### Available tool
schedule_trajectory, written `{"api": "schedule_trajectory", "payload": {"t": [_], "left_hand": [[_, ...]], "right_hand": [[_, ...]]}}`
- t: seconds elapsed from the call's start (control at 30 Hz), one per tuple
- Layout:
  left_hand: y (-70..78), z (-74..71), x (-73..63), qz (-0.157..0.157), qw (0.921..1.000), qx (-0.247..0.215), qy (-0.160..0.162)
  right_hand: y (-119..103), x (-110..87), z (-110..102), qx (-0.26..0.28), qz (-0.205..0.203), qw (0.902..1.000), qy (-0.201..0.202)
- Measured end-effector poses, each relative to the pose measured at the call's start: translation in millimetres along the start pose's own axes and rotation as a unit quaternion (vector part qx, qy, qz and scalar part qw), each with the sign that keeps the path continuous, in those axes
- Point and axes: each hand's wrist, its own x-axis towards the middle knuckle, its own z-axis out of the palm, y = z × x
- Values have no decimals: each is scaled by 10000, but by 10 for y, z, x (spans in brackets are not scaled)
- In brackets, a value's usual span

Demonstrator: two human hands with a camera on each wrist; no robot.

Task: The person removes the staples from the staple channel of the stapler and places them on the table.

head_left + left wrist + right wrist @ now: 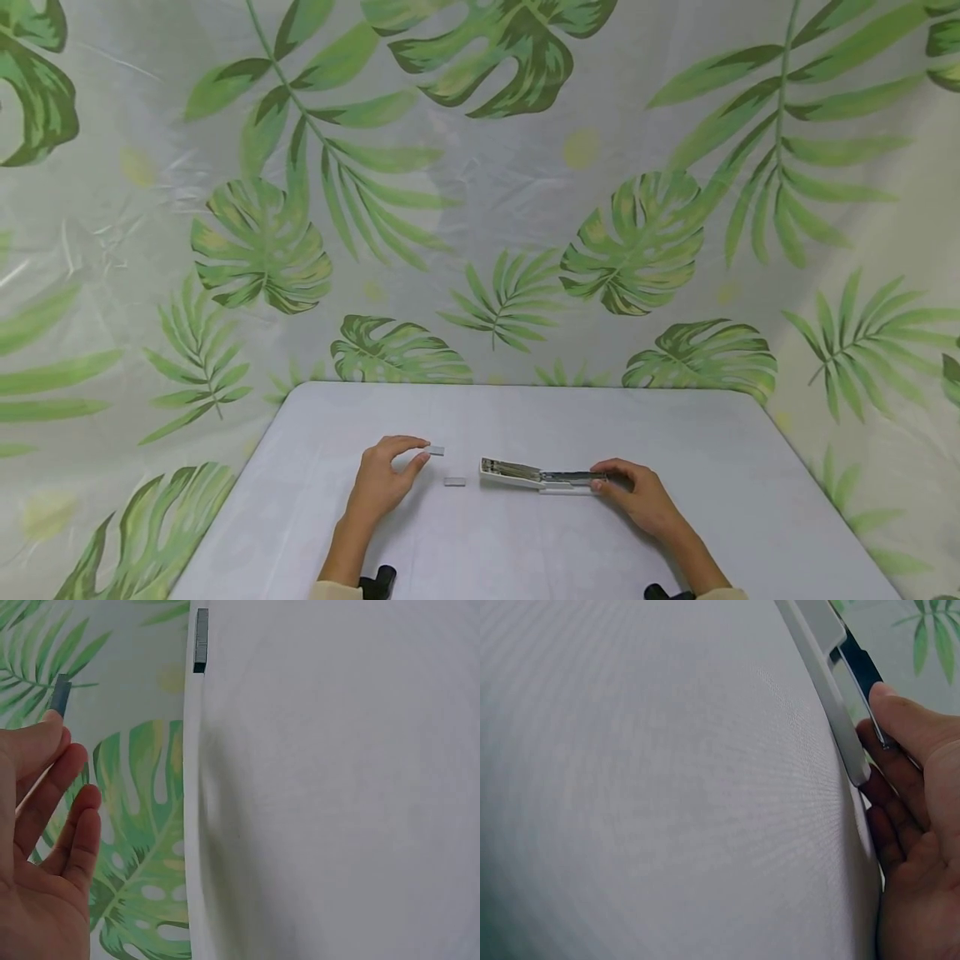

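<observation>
A short grey strip of staples (436,451) is pinched between the thumb and forefinger of my left hand (378,481), just above the table. In the left wrist view the held staple strip (61,696) sticks up past the thumb tip, and the other fingers are loosely bent. A white stapler (512,473) lies opened out flat, its cover folded back to the left and its metal channel exposed. My right hand (642,497) grips the channel's right end between thumb and fingers. Part of the stapler's base (826,690) shows in the right wrist view.
A second staple strip (454,482) lies on the white-covered table (525,550), between the left hand and the stapler. Behind the table hangs a leaf-patterned sheet (517,192).
</observation>
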Motion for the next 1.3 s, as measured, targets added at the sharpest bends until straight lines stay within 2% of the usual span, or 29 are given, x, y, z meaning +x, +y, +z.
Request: {"api": "schedule_trajectory", "payload": {"t": [0.37, 0.5, 0.63, 0.8, 1.07, 1.3], "left_hand": [[-80, -12, -48, -611, 9951, -68, -776], [-119, -3, -63, -504, 9949, -50, -868], [-152, -3, -87, -253, 9956, 106, -901], [-195, -1, -91, -406, 9927, 251, -1105], [-274, -3, -84, -686, 9875, 147, -1411], [-304, -3, -113, -836, 9853, 205, -1476]], "right_hand": [[31, -1, 8, -76, -78, 9999, 33], [31, -8, 7, -89, -76, 9999, 17], [41, -11, 10, -124, -82, 9999, 30], [48, 4, 9, -168, -86, 9998, 20], [22, -7, -6, -207, -96, 9997, 77], [21, 0, 15, -142, -113, 9998, 29]]}}
